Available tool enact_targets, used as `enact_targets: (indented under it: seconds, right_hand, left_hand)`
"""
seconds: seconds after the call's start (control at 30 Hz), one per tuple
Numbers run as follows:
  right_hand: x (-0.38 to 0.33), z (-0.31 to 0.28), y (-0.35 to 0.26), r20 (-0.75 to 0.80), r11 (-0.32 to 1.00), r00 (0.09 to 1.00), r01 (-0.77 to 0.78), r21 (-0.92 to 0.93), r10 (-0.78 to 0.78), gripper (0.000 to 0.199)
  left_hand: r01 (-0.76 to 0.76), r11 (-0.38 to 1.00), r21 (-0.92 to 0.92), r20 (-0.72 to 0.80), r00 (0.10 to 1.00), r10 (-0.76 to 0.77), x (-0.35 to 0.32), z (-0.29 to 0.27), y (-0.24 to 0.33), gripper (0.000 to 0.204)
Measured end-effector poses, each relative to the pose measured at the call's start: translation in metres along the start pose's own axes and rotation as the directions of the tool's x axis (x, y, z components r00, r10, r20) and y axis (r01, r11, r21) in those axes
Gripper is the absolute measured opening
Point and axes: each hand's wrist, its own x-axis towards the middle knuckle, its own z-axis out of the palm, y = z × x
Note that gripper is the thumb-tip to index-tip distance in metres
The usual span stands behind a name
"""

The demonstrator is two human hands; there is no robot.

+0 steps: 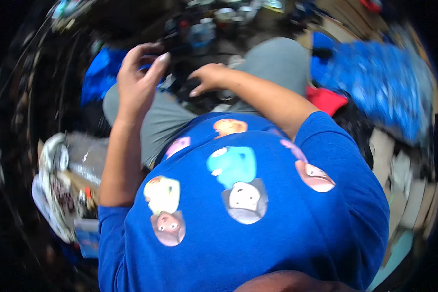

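My left hand (141, 78) is raised above my left thigh, its fingers bent and the thumb apart from them. Nothing shows between them. My right hand (210, 79) reaches inward in front of my belly, thumb and forefinger spread, the other fingers partly hidden. Beneath it is a dark, blurred patch (182, 85) whose kind I cannot make out. Both hands are between my grey-trousered knees (277, 58), and neither visibly grips anything.
On the right lies a large blue plastic-wrapped bundle (379, 82), beside a red item (327, 100) and cardboard pieces (384, 151). At left are a blue bag (104, 73) and a pale sack with clear plastic (85, 155). Blurred bottles or containers (202, 31) stand ahead.
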Motion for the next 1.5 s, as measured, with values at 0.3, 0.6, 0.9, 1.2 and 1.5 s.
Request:
enact_targets:
  seconds: [0.3,0.6,0.9,1.2,1.5]
  right_hand:
    - [-0.329,-0.078,-0.025,-0.869,0.954,0.405,-0.039,0.296,0.286,0.033]
    - [-0.598,0.154,0.038,-0.437,0.374,-0.253,-0.259,0.890,0.863,0.025]
    - [-0.563,0.240,0.093,-0.027,0.006,-0.253,-0.082,0.997,0.967,0.034]
    - [-0.563,0.230,0.113,0.116,-0.080,-0.018,0.622,0.779,0.993,0.059]
    - [-0.505,0.114,0.055,0.104,-0.108,-0.035,-0.137,0.985,0.994,0.119]
  left_hand:
    - [-0.097,0.992,-0.075,0.639,0.760,0.122,0.034,0.092,0.031,0.040]
    - [-0.320,0.944,0.081,0.944,0.328,0.030,0.015,0.220,0.078,0.067]
    - [-0.105,0.909,0.403,0.909,0.162,-0.384,0.003,0.281,0.066,0.072]
    - [-0.078,0.894,0.442,0.882,0.221,-0.416,-0.003,0.297,0.051,0.055]
    - [-0.775,0.575,-0.263,0.810,0.147,0.568,-0.042,0.306,0.130,0.042]
